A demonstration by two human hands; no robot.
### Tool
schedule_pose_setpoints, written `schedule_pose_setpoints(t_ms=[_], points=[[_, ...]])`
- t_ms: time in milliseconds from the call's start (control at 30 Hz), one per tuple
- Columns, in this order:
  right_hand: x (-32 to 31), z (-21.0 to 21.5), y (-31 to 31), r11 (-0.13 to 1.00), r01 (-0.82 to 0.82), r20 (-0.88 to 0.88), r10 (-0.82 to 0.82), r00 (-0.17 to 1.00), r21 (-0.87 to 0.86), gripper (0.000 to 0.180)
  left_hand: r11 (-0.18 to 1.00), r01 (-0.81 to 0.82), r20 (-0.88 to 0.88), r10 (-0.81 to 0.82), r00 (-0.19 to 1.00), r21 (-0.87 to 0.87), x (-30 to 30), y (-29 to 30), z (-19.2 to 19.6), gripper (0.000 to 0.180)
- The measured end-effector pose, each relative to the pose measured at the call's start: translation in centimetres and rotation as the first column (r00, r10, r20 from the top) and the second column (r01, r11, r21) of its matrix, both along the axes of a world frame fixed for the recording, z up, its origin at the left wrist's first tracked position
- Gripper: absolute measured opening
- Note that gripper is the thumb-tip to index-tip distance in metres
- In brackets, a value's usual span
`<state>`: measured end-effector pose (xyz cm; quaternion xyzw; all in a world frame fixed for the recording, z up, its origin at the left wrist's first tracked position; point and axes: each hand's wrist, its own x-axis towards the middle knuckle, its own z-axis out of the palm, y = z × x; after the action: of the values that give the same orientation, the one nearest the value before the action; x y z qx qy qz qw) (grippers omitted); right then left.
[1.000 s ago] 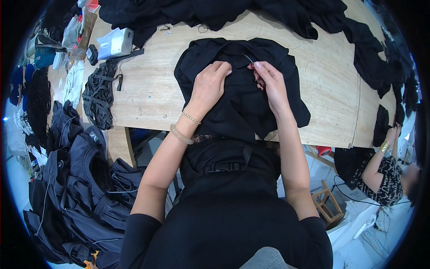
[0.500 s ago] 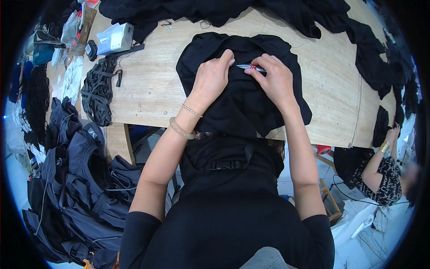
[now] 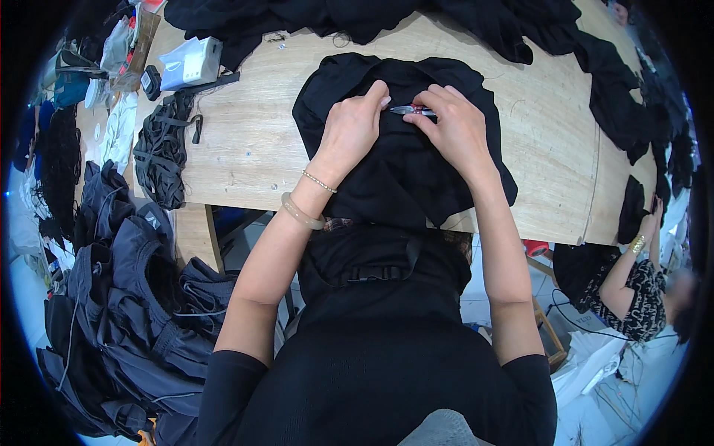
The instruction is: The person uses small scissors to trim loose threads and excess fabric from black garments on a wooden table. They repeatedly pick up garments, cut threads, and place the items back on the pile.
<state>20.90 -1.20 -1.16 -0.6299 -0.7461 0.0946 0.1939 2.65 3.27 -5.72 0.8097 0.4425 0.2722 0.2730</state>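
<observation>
A bundled black garment [image 3: 390, 167] lies at the table's near edge in front of me, with both my hands over it. My left hand [image 3: 352, 128] is closed in a pinch on the black cloth; the exact spot it grips is hidden under the fingers. In my right hand [image 3: 457, 128] is a small pair of thread snips [image 3: 410, 110], red and silver, held between thumb and fingers. Its pointed blades aim left and lie close to my left fingertips, just above the cloth.
The wooden table [image 3: 253, 152] carries black cloth [image 3: 364, 21] along its far side. To the left lie a bundle of dark straps [image 3: 160, 152] and a white-blue packet [image 3: 192, 65]. Dark garments [image 3: 134, 297] are heaped at lower left. A co-worker [image 3: 628, 286] works at the right.
The snips and my right hand have shifted slightly left, bringing the blade tips nearer my left fingers. My left hand stays almost in place on the cloth.
</observation>
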Motion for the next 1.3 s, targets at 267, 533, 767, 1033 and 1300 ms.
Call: schedule_pose_setpoints(t_ms=[267,533,767,1033,1300], points=[[-0.3,-0.4,0.2,0.999,0.051,-0.054,-0.051,0.997,-0.01,0.025,0.997,-0.01,0.058,0.014,0.998,-0.07,-0.2,0.1,-0.2,0.005],[1.1,-4.4,-0.9,0.933,0.29,-0.617,-0.36,0.7,-0.215,0.029,0.997,0.076,0.148,-0.076,0.986,0.006,-0.6,-1.5,-0.8,0.017],[1.3,-4.9,-0.8,0.932,0.275,-0.708,-0.358,0.609,-0.235,0.029,0.976,0.039,0.343,0.038,0.939,-0.215,-1.5,-0.5,-1.5,0.02],[1.7,-5.1,-0.6,0.932,0.248,-0.731,-0.362,0.578,-0.265,0.027,0.983,0.102,0.098,-0.117,0.988,0.151,-0.5,-0.8,-0.4,0.015],[1.9,-4.8,-0.5,0.937,0.219,-0.745,-0.35,0.569,-0.273,0.026,0.984,0.175,0.059,-0.176,0.983,0.024,-0.4,0.2,-0.4,0.01]])
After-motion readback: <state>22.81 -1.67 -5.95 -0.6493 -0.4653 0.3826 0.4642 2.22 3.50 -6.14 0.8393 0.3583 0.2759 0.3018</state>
